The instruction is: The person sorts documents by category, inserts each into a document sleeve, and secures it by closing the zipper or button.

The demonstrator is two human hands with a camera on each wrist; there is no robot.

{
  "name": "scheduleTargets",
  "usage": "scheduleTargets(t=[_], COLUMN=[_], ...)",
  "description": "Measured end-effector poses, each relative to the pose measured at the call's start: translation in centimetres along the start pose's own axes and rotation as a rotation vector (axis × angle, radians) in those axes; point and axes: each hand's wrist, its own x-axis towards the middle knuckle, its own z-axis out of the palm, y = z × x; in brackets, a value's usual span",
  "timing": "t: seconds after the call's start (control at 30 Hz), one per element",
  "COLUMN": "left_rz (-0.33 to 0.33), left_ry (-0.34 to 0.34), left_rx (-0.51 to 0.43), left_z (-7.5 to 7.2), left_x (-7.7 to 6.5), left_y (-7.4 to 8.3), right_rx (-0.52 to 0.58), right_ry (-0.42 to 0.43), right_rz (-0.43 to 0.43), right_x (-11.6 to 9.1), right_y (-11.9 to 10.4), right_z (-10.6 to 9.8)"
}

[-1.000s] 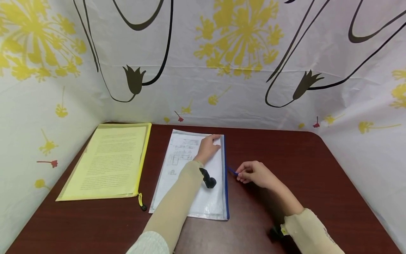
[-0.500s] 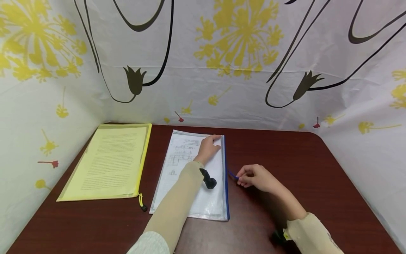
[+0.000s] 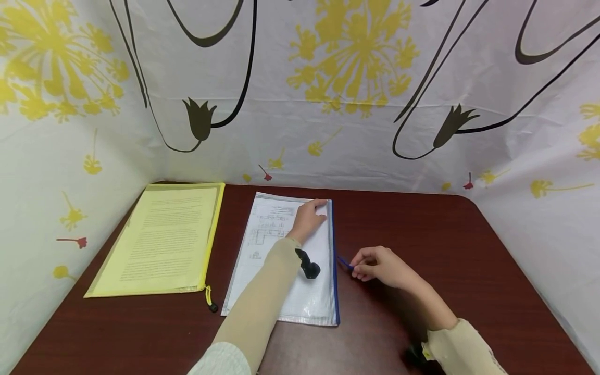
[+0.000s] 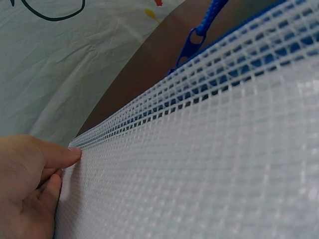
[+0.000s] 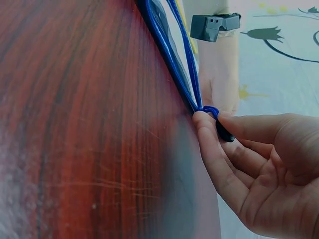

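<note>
A clear mesh zip folder (image 3: 307, 310) with a blue zip edge lies mid-table, a printed sheet showing through it. At its far right corner, my left hand (image 3: 307, 221) pinches the edge, thumb on top in the left wrist view. My right hand (image 3: 380, 266) is just right of the folder and pinches the blue zip pull cord (image 3: 345, 262) near its black end (image 5: 225, 132). The cord is drawn taut from the blue zip slider (image 4: 190, 47). In the right wrist view, the zip's blue edges (image 5: 172, 69) stand parted on one side of the pull, with white paper between them.
A yellow zip folder (image 3: 164, 239) with a printed page lies at the left, its yellow cord (image 3: 208, 296) hanging off the near corner. The dark red-brown table (image 3: 422, 224) meets a patterned white cloth (image 3: 281, 130) at the back and sides.
My right hand has moved a short way toward the near side, along the blue edge, with the zip pull. The left hand stays on the far corner.
</note>
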Motion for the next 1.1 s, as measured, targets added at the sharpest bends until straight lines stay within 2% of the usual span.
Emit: scheduleTargets(t=[0.5, 0.77, 1.1], left_rz=[0.001, 0.031, 0.001], left_ry=[-0.001, 0.009, 0.006], left_rx=[-0.002, 0.018, -0.005], left_z=[0.0, -0.1, 0.1], left_x=[0.1, -0.1, 0.0], left_y=[0.1, 0.1, -0.1], right_rx=[-0.01, 0.004, 0.006], right_ry=[-0.062, -0.115, -0.168], right_rz=[-0.012, -0.016, -0.004], right_x=[-0.9, -1.5, -2.1], right_y=[0.0, -0.1, -0.3], right_z=[0.1, 0.2, 0.2])
